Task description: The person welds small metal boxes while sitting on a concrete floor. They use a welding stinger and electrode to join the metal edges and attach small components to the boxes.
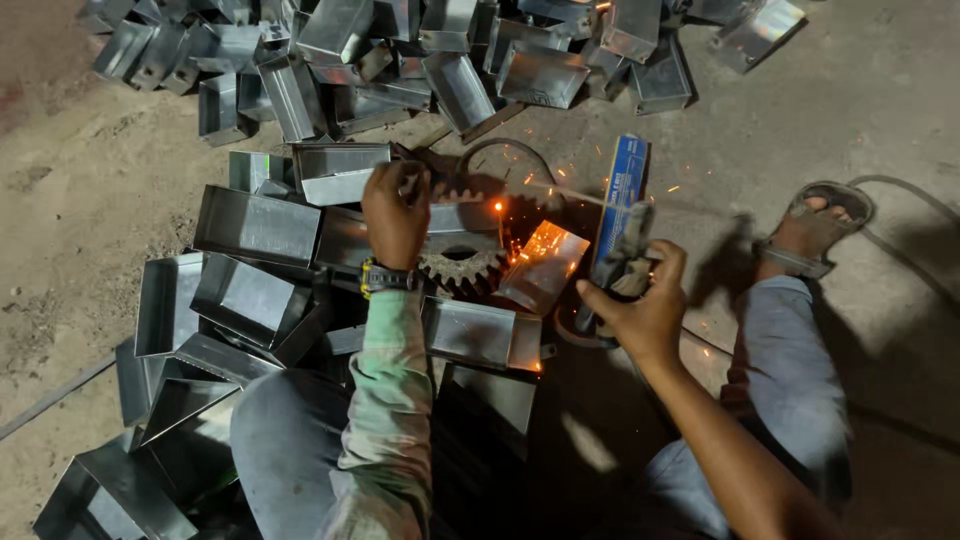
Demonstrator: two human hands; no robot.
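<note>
The right hand (640, 305) is clenched around a welding electrode holder (622, 262), whose thin rod (560, 193) reaches left to a glowing arc (497, 207). The left hand (395, 212) is closed on something small near a sheet-metal box (340, 172) just beside the arc; I cannot tell what it pinches. Sparks scatter over a toothed gear (462, 268) and the folded metal boxes (255, 228). Bare fingers so close to the arc could burn, and the sandalled foot (815, 228) sits within spark range.

Everything sits on a dusty concrete floor (880, 90). Shiny sheet-metal boxes (255, 225) lie heaped across it. A toothed gear (462, 268) rests among them.
</note>
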